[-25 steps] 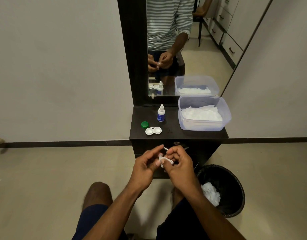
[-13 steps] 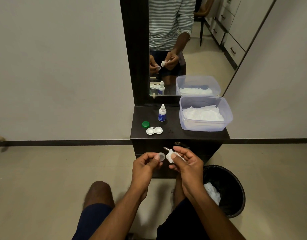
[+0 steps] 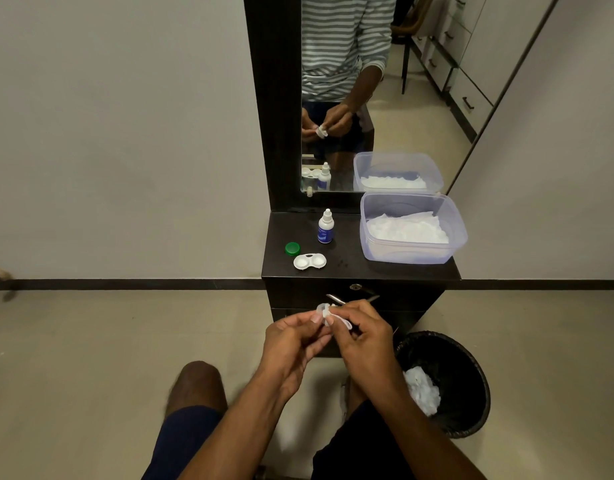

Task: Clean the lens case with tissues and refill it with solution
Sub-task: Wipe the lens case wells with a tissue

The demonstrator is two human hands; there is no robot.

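Note:
Below the dark dresser top [image 3: 350, 268], my left hand [image 3: 295, 344] pinches a small white lens case cap [image 3: 322, 310]. My right hand [image 3: 364, 337] presses a folded tissue [image 3: 340, 320] against that cap. The open white lens case [image 3: 309, 261] lies on the dresser with both wells bare. A green cap [image 3: 292, 248] lies just left of it. The solution bottle [image 3: 326, 226], white with a blue label, stands upright behind the case.
A clear plastic tub [image 3: 412, 252] of tissues fills the dresser's right side. A black waste bin [image 3: 444, 382] holding a crumpled tissue stands on the floor at the right. A mirror [image 3: 367, 98] rises behind the dresser. My knees are below.
My hands were together, drew apart with the cap left and the tissue right, and are together again, the tissue on the cap.

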